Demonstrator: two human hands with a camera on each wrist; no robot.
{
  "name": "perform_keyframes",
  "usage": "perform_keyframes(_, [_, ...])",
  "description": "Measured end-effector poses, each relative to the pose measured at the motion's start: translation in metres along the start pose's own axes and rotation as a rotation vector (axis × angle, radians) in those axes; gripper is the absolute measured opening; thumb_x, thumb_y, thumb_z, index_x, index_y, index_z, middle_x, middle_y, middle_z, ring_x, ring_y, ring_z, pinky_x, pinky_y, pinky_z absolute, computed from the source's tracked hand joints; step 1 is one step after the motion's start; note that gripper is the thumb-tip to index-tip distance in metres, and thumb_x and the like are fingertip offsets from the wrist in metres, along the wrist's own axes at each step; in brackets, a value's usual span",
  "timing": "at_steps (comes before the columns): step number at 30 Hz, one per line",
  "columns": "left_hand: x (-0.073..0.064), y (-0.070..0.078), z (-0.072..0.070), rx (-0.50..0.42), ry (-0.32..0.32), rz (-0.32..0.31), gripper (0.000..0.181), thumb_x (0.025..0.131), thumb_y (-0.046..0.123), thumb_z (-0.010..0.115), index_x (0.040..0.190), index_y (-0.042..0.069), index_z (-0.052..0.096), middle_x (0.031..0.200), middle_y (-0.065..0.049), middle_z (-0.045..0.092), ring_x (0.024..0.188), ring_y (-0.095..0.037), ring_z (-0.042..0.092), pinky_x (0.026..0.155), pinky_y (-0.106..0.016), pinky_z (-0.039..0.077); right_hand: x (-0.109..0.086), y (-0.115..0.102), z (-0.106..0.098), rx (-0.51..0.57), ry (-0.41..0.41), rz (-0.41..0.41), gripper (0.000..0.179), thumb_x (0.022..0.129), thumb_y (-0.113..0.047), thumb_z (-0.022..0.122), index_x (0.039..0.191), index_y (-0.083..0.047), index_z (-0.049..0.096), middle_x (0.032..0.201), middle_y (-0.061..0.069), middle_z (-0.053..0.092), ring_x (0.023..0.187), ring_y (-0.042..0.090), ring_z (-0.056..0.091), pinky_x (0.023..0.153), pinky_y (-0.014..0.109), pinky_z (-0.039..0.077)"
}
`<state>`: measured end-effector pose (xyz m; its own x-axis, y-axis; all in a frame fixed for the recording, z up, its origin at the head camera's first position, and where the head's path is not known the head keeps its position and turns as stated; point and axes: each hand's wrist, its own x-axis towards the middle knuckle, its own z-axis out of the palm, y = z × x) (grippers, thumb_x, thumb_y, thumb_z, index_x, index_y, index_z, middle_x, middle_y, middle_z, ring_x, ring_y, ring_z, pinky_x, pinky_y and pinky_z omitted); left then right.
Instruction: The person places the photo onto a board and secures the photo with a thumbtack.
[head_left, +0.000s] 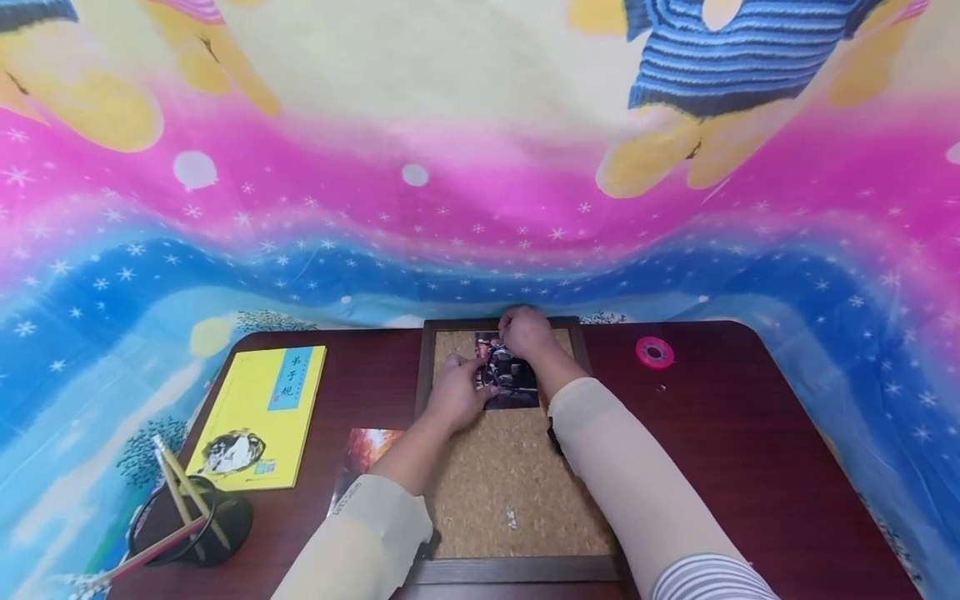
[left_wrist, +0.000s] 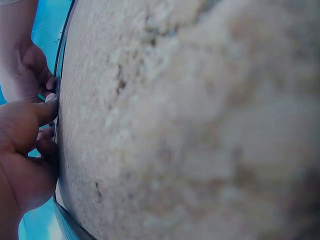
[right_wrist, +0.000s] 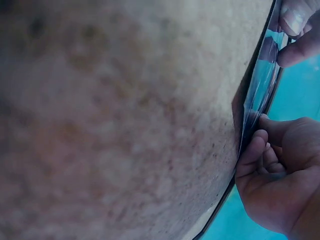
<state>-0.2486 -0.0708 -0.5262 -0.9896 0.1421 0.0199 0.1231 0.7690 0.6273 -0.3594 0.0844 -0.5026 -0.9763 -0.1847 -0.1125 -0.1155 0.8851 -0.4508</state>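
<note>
A dark glossy photo (head_left: 517, 387) lies against the upper part of a framed cork board (head_left: 480, 475). My left hand (head_left: 456, 392) presses the photo's left side with thumb and forefinger spread apart. At the photo's top edge, my right hand (head_left: 528, 332) has curled fingers, with thumb and forefinger together. In the right wrist view, the right hand (right_wrist: 280, 170) pinches the edge of the photo (right_wrist: 260, 82), which stands slightly off the cork there. The left wrist view catches the left hand's fingertips (left_wrist: 49, 107) right at the surface, close to the right hand (left_wrist: 37, 67).
A second photo (head_left: 367, 450) lies partly under the left forearm. To the left are a yellow book (head_left: 255, 417) and a black mesh cup (head_left: 232, 521) with pencils. A pink disc (head_left: 655, 352) sits on the table's right side. A patterned curtain (head_left: 480, 208) hangs behind the board.
</note>
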Motion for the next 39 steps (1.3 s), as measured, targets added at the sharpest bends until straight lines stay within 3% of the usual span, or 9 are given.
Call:
perform_keyframes(6, [0.000, 0.002, 0.000, -0.001, 0.012, 0.002, 0.060, 0.093, 0.029, 0.079, 0.145, 0.006, 0.060, 0.117, -0.014, 0.056, 0.103, -0.027, 0.057, 0.093, -0.042, 0.049, 0.002, 0.003, 0.001, -0.006, 0.003, -0.015, 0.013, 0.103, -0.017, 0.061, 0.107, -0.013, 0.072, 0.107, 0.003, 0.070, 0.099, 0.023, 0.065, 0.090, 0.040, 0.054])
perform_keyframes(14, [0.000, 0.005, -0.005, 0.000, -0.036, 0.003, 0.061, 0.095, 0.030, 0.077, 0.148, 0.007, 0.058, 0.121, -0.017, 0.057, 0.109, -0.030, 0.059, 0.096, -0.044, 0.050, -0.001, 0.016, -0.005, 0.046, 0.030, -0.077, 0.014, 0.099, -0.016, 0.065, 0.105, -0.012, 0.077, 0.105, 0.003, 0.074, 0.100, 0.024, 0.067, 0.093, 0.039, 0.053])
perform_keyframes(22, [-0.001, 0.001, -0.008, -0.032, -0.021, 0.006, 0.060, 0.093, 0.025, 0.079, 0.147, 0.007, 0.058, 0.120, -0.016, 0.057, 0.103, -0.028, 0.058, 0.094, -0.045, 0.050, -0.015, 0.029, -0.017, 0.119, 0.028, -0.119, 0.012, 0.098, -0.015, 0.067, 0.105, -0.011, 0.076, 0.095, 0.003, 0.071, 0.088, 0.021, 0.066, 0.082, 0.038, 0.054])
perform_keyframes(33, [-0.011, -0.009, -0.014, -0.124, 0.063, 0.031, 0.053, 0.090, 0.018, 0.082, 0.138, 0.007, 0.065, 0.131, -0.019, 0.060, 0.123, -0.038, 0.058, 0.106, -0.050, 0.046, -0.041, 0.045, -0.033, 0.164, 0.052, -0.125, 0.011, 0.099, -0.017, 0.067, 0.105, -0.012, 0.075, 0.099, 0.004, 0.071, 0.092, 0.022, 0.065, 0.085, 0.040, 0.053])
perform_keyframes(39, [-0.014, -0.017, -0.025, -0.131, 0.115, 0.065, 0.051, 0.088, 0.017, 0.084, 0.135, 0.006, 0.067, 0.119, -0.014, 0.061, 0.106, -0.029, 0.062, 0.095, -0.046, 0.051, -0.054, 0.057, -0.041, 0.188, 0.069, -0.138, 0.013, 0.100, -0.019, 0.068, 0.107, -0.011, 0.076, 0.103, 0.005, 0.071, 0.098, 0.024, 0.066, 0.089, 0.042, 0.054])
